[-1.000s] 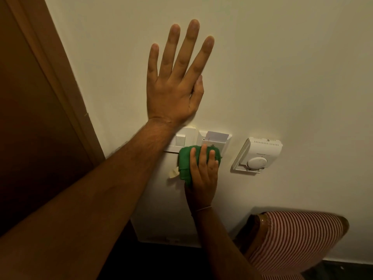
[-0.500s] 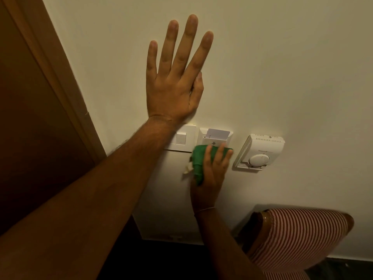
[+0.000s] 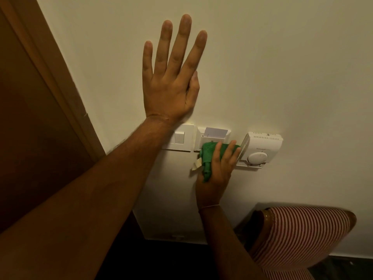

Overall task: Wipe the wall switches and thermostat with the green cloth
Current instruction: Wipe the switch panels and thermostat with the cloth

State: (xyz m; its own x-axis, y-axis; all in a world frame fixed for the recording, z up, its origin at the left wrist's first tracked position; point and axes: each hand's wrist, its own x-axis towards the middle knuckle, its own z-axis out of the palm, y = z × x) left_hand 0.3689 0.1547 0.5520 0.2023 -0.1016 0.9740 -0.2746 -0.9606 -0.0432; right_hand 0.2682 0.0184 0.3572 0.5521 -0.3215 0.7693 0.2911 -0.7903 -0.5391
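My left hand (image 3: 171, 83) lies flat on the cream wall, fingers spread, just above a white light switch (image 3: 179, 138). To the right of that switch is a white key-card holder (image 3: 214, 134) with a card in its slot. My right hand (image 3: 217, 172) presses the bunched green cloth (image 3: 210, 156) against the holder's lower edge, fingertips touching the left side of the white thermostat (image 3: 262, 148) with its round dial. A pale tag hangs from the cloth's left side.
A brown wooden door frame (image 3: 58, 77) runs along the left. A chair with a red-and-white striped cushion (image 3: 298, 237) stands against the wall at the lower right. A white skirting edge (image 3: 173, 237) meets the dark floor below.
My right hand has slid the green cloth rightward, from below the light switch to under the card holder and up against the thermostat. My left hand stays flat on the wall.
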